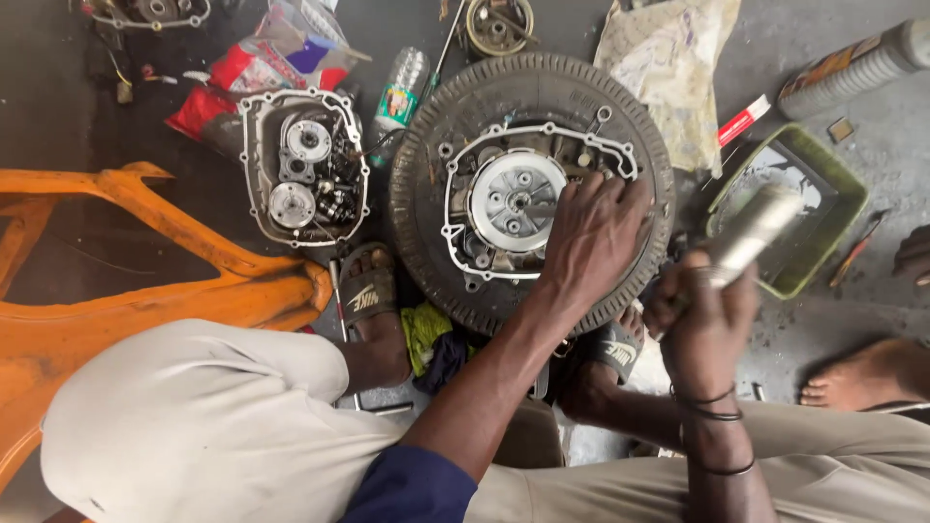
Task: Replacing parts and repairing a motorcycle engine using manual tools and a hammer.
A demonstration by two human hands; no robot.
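A: Fingers [620, 199] of left hand [593, 237] spread flat on engine case [528, 208], frame centre, inside tyre [426, 232].
B: Right hand [702, 324]?
A: Fist closed round blurred metal tool [756, 232], right of centre, above green tray [843, 218].
B: Around that?
A: Second case [302, 167] upper left beside bottle [399, 92]. Orange frame [145, 261] far left. Someone else's foot [867, 373] at right edge.

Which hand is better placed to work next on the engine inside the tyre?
Probably the left hand: it already rests on the engine inside the tyre. The right hand is off to the side, gripping a blurred metal tool.
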